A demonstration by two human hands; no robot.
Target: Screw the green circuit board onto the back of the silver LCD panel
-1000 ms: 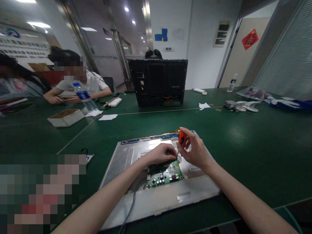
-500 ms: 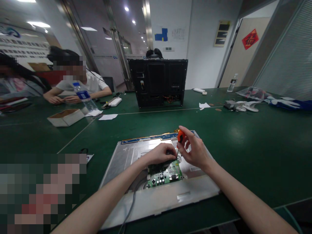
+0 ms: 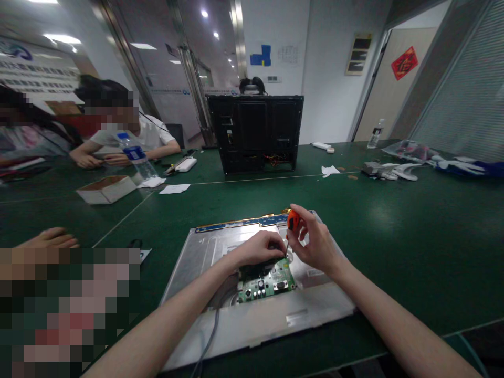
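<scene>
Tabletop (image 3: 394, 236) in green spreads before you, a black monitor casing (image 3: 254, 128) upright across it. Nearer you lies a silvery metal panel (image 3: 263, 323), a grey cable (image 3: 216, 321) crossing its near edge. Near that panel's middle sits a green circuit board (image 3: 268, 287). Your left hand (image 3: 260, 248) bends over the board's far side; I cannot tell whether its fingers grip anything. Your right hand (image 3: 316, 242) is closed on an orange-handled screwdriver (image 3: 292, 220), its shaft pointing down beside your left fingertips.
</scene>
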